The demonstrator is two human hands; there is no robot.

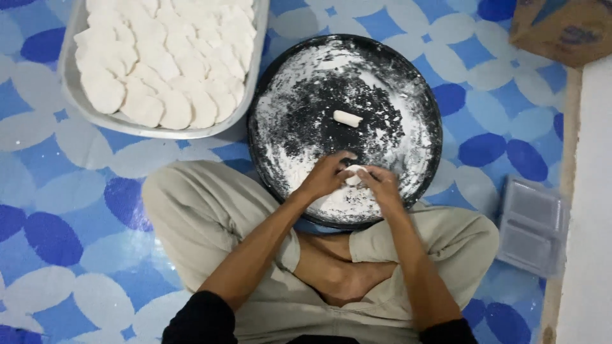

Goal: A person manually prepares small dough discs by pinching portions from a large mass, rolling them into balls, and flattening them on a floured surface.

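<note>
The fingers [357,173] of both hands pinch a small white dough piece [352,175] between them, low over the near part of the round black tray [427,95]. The left hand [325,175] closes on it from the left, the right hand [381,183] from the right, fingertips pressed together around it, so the piece lies directly between the two, no nearer to either.

Farther out on the floured tray, past the fingers and near its centre, lies a rolled dough stick [347,118], its long axis running left to right and tilted slightly.

Beyond the tray's left edge sits a grey tray [70,83] heaped with flat white dough rounds [166,57]. To the right, on the blue patterned floor mat [64,191], lies a clear plastic container [532,223].
</note>
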